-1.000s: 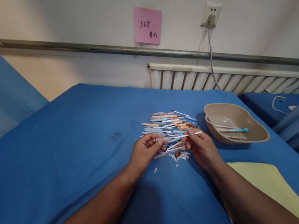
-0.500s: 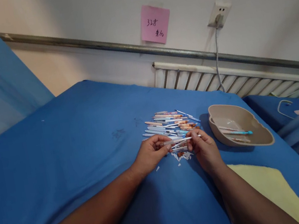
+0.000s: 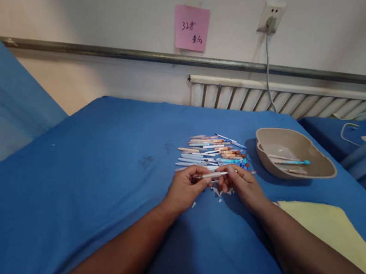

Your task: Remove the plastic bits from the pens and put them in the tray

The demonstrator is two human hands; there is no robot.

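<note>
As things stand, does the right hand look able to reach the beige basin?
Probably yes: the beige basin stands open near the right hand, no barrier showing between, though that hand holds a pen.

Left hand (image 3: 187, 185), right hand (image 3: 244, 185) gripping pen (image 3: 213, 175); tan basin (image 3: 306, 150) on blue cloth (image 3: 102, 159).

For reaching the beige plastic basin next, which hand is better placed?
Probably the right hand: it is nearer the beige plastic basin; the left hand is farther away. Both hold one slim whitish pen.
</note>
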